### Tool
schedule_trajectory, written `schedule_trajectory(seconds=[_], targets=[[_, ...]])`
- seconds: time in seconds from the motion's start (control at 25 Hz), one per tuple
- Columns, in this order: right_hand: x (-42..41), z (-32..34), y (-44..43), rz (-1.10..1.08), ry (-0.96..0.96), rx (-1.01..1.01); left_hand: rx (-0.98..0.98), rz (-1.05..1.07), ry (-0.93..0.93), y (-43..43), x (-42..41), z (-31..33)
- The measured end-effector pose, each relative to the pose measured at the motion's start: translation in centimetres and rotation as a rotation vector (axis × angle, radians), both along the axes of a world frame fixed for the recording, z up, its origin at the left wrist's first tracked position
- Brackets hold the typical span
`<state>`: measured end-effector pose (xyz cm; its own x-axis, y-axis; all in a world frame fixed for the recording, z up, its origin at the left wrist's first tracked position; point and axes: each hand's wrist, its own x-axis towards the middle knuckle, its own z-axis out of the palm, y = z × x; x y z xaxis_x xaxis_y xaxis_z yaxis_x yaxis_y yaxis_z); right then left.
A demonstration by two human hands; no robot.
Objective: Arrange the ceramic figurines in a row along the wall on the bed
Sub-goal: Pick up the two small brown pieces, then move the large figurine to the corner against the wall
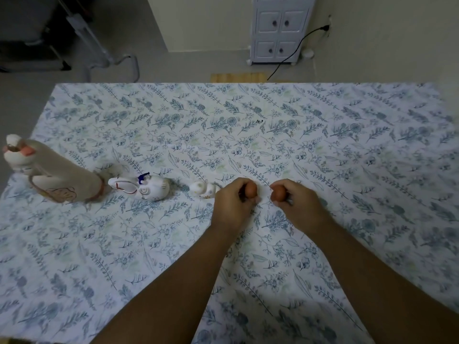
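Three ceramic figurines stand in a line across the bed (pixel 347 145): a tall beige bird figurine (pixel 57 175) at the far left, a white rabbit figurine (pixel 146 188) with blue and red marks, then a small white speckled figurine (pixel 203 189). My left hand (pixel 233 204) is closed around a small brown figurine (pixel 251 189) just right of the speckled one. My right hand (pixel 295 202) grips another small brown figurine (pixel 278 193), a short gap from the first. Both brown pieces are mostly hidden by my fingers.
The bed carries a white sheet with a blue floral print. Beyond its far edge lie the floor, a white cabinet (pixel 278 28) with a black cable (pixel 290 55), a wooden board (pixel 236 77) and a metal-framed chair (pixel 99 53) at the left.
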<state>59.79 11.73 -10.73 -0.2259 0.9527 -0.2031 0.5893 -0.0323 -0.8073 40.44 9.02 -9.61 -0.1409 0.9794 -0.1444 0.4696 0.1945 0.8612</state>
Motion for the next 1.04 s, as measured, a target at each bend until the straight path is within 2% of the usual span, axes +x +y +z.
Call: schedule_trajectory(seconds=[0.32,0.52,0.76,1.04], targets=[[-0.5,2.3,-1.4,-0.033,-0.012,-0.043,0.003,-0.025,0.091,-1.1,-0.5,1.7],[-3.1,6.0,-4.1,-0.029,-0.208,0.234,0.145,-0.07,0.221,-4.9,-3.7,5.2],[-12.8,9.3,-6.7,0.147,-0.338,0.334,0.172,-0.039,0.46,-8.8,-12.5,8.5],[-28.8,10.8,-8.2,0.252,-0.391,0.387,0.175,0.132,0.474,-12.7,-27.4,10.4]])
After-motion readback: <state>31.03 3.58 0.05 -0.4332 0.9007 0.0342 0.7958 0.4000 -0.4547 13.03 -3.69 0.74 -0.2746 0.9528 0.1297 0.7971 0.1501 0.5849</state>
